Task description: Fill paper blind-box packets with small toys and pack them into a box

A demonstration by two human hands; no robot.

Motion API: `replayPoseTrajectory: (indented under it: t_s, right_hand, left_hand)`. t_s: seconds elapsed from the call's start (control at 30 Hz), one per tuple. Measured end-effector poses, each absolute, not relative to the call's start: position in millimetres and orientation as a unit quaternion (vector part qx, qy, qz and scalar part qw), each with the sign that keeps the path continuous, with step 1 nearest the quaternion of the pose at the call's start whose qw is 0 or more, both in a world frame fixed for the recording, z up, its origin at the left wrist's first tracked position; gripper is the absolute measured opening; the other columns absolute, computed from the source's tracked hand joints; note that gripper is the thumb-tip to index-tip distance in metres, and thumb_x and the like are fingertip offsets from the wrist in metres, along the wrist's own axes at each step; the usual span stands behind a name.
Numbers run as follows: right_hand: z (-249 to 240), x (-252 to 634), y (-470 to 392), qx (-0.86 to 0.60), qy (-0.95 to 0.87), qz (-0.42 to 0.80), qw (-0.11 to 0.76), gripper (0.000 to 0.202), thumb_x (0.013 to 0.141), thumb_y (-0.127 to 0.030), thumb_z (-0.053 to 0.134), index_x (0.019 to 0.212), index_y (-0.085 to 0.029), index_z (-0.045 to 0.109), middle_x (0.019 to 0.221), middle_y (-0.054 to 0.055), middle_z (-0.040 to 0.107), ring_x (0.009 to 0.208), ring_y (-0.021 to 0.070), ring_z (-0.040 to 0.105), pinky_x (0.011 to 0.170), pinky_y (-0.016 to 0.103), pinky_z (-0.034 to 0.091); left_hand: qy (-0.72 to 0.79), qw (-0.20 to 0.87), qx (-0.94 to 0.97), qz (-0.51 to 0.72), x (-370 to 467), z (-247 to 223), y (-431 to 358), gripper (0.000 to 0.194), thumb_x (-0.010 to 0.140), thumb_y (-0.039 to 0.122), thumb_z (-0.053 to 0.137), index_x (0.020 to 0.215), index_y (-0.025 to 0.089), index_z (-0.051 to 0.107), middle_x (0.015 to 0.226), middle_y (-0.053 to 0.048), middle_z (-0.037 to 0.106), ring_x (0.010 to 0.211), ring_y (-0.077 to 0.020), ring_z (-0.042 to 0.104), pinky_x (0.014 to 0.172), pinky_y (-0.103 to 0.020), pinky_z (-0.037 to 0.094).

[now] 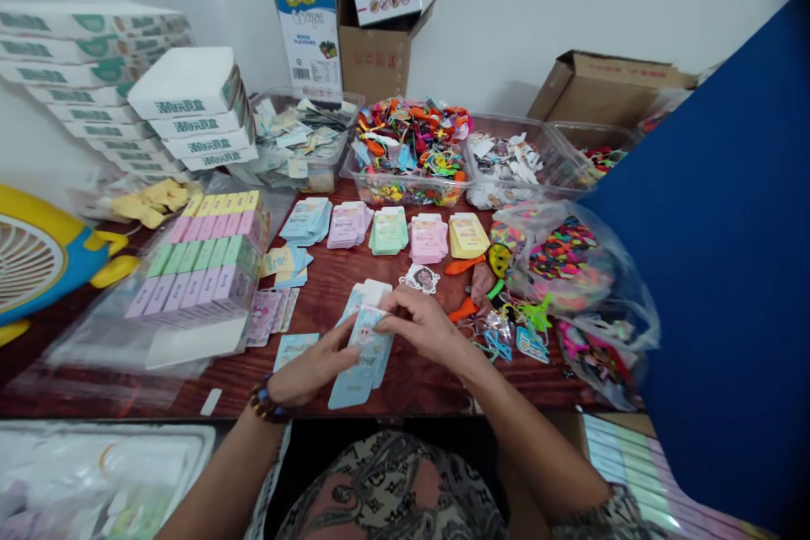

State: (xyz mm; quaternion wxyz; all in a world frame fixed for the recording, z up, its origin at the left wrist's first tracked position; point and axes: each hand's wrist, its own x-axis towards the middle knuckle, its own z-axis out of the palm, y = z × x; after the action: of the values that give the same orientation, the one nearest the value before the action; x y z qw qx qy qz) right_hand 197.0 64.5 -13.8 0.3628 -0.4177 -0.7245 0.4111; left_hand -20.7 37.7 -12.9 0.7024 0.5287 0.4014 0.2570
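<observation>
Close to the table's front edge is a light blue paper carton (365, 344) with printed cartoon figures, its flaps out at the top and bottom. My left hand (316, 367), with a beaded bracelet on the wrist, grips its left side between thumb and fingers. My right hand (421, 322) pinches the carton near its top right. Part of another blue carton shows behind it. Left of my left hand lies a flat blue printed piece (296, 351). Just beyond my right hand is a sticker-like cutout (419, 278) with a dark face design.
Flat cartons in blue (305, 221), purple (349, 224), green (388, 231), pink (429, 238) and yellow (468, 234) form a row. Behind stands a tub of colourful trinkets (411, 177). Filled small boxes (199, 257) stand left; loose balloons (465, 310) and a plastic bag (569, 261) lie right.
</observation>
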Motion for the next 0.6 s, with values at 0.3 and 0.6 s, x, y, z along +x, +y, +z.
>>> replayPoseTrajectory:
  t_s: [0.3, 0.6]
  right_hand:
    - [3, 224, 40, -0.485, -0.736, 0.366, 0.3, 0.026, 0.088, -0.033, 0.066, 0.073, -0.019, 0.051, 0.072, -0.005, 0.05, 0.063, 0.0102, 0.045, 0.059, 0.023, 0.029]
    - [-11, 229, 36, -0.474, -0.714, 0.395, 0.331, 0.025, 0.088, -0.028, 0.065, 0.071, -0.018, 0.05, 0.071, -0.004, 0.049, 0.064, 0.0101, 0.044, 0.059, 0.023, 0.031]
  left_hand:
    - [0.451, 0.736, 0.408, 0.296, 26, -30, 23, 0.051, 0.068, 0.042, 0.081, 0.109, 0.017, 0.064, 0.089, -0.004, 0.071, 0.067, -0.0148, 0.063, 0.062, -0.026, 0.051]
    - [0.47, 0.594, 0.546, 0.358, 26, -25, 14, 0.06, 0.09, 0.041, 0.061, 0.144, 0.026, 0.04, 0.116, -0.007, 0.065, 0.096, -0.0198, 0.065, 0.081, -0.03, 0.053]
